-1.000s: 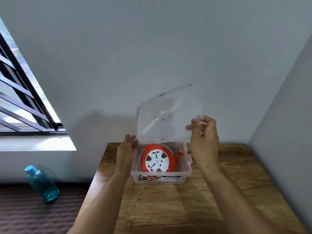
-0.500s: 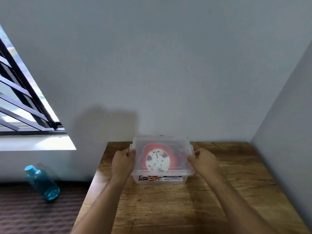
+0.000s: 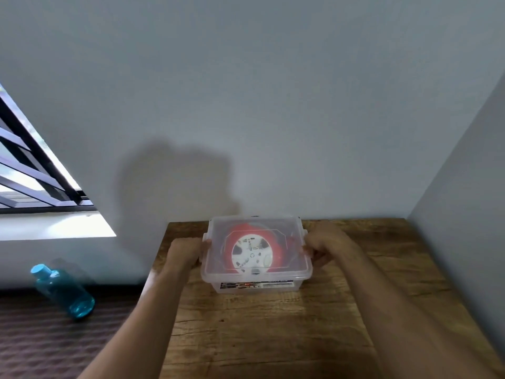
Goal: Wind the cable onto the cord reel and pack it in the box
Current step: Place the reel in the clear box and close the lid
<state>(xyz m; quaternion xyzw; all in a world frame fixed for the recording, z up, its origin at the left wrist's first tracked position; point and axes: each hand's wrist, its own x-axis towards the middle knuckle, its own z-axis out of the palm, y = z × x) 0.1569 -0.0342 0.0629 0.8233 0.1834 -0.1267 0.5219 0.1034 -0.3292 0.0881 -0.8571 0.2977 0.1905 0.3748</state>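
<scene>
A clear plastic box (image 3: 257,285) sits at the far middle of the wooden table (image 3: 273,332), with its translucent lid (image 3: 296,265) lying flat on top. Through the lid shows the red cord reel (image 3: 255,251) with its white round face; the cable is not distinguishable through the lid. My left hand (image 3: 184,251) grips the box's left side at the lid edge. My right hand (image 3: 326,243) grips the right side at the latch, fingers curled onto it.
A blue plastic bottle (image 3: 64,292) lies on the dark floor left of the table. A barred window (image 3: 30,176) is at the far left. Grey walls stand right behind the table and along its right side.
The lid, held up open a second ago, has come down flat onto the box. Both hands dropped to the box's sides and now press at the lid edges.
</scene>
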